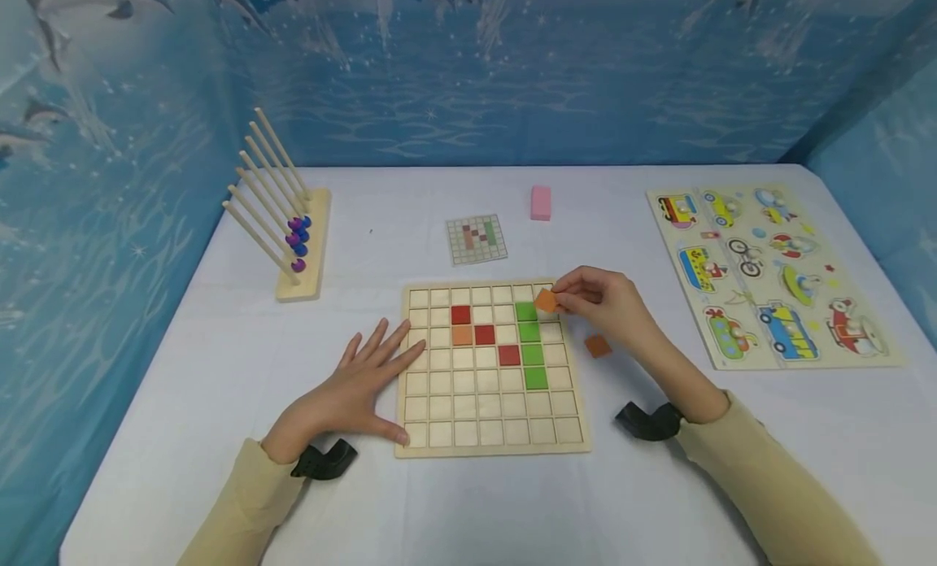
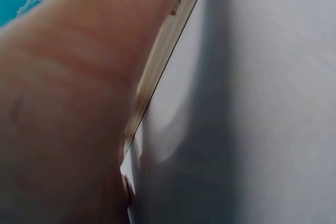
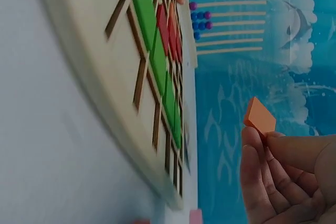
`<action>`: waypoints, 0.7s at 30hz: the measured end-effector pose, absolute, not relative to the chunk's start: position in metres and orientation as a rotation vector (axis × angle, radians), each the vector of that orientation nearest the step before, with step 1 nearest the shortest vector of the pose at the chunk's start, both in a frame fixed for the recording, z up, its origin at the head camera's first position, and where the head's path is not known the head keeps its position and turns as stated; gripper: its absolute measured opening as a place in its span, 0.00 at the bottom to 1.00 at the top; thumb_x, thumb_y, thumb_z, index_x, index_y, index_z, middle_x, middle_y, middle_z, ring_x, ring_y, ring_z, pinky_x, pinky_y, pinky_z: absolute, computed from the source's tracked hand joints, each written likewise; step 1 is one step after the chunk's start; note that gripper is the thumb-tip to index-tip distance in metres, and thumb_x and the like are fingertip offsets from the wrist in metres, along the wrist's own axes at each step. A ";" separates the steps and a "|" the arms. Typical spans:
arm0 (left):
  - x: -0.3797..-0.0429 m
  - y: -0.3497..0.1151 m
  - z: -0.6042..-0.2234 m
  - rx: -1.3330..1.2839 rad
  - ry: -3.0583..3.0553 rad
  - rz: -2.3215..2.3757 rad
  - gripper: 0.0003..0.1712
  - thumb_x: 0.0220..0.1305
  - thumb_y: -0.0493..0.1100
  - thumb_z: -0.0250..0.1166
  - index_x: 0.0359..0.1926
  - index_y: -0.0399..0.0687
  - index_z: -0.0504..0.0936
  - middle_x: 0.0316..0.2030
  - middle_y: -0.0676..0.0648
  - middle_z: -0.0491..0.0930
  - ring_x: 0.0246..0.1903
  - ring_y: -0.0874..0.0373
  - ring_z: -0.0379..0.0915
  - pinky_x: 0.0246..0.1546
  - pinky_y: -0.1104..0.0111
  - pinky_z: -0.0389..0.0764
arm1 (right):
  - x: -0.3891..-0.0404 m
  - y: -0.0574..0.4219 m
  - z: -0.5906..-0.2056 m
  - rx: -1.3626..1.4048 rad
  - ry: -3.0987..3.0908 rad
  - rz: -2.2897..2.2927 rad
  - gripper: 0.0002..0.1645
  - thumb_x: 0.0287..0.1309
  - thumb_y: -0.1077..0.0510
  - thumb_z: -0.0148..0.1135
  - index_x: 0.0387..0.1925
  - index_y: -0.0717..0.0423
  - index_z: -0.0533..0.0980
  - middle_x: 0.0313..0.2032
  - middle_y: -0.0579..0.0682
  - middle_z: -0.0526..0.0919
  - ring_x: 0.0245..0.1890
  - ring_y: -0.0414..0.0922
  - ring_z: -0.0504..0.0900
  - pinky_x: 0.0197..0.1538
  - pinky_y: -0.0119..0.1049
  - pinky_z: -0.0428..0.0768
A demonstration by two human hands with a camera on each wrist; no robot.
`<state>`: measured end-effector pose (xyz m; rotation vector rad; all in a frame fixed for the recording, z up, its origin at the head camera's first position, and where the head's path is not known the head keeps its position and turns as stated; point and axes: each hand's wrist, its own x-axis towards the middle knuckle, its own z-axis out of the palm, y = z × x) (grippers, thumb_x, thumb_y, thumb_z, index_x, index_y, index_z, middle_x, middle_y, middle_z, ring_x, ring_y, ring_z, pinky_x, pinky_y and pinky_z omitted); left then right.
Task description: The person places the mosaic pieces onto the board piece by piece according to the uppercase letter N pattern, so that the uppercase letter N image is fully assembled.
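A square wooden grid board (image 1: 489,433) lies on the white table with red tiles (image 1: 485,335), green tiles (image 1: 532,333) and one orange tile (image 1: 462,335) set in its cells. Spread fingers of my left hand (image 1: 362,387) rest along the board's left edge. Above the upper right corner, my right hand (image 1: 603,302) pinches a loose orange tile (image 3: 261,116) between thumb and fingertips, held off the board. Another orange-brown tile (image 1: 598,346) lies on the table just right of the board. In the left wrist view, the forearm hides most of the board.
Behind the board lie a small pattern card (image 1: 477,239) and a pink block (image 1: 541,202). A peg rack (image 1: 313,249) with purple and blue beads stands at the left. A picture puzzle board (image 1: 776,277) lies at the right. Printed blue cloth (image 1: 512,86) surrounds the table.
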<state>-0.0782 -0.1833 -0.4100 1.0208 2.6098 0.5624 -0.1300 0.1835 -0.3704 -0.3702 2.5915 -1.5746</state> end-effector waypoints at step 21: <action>-0.078 -0.184 -0.410 1.017 2.613 0.556 0.68 0.37 0.75 0.67 0.73 0.50 0.49 0.72 0.43 0.33 0.68 0.43 0.21 0.60 0.43 0.30 | -0.128 0.098 -0.394 -0.644 2.320 -1.447 0.03 0.55 0.65 0.65 0.32 0.57 0.79 0.27 0.47 0.82 0.26 0.42 0.83 0.35 0.35 0.79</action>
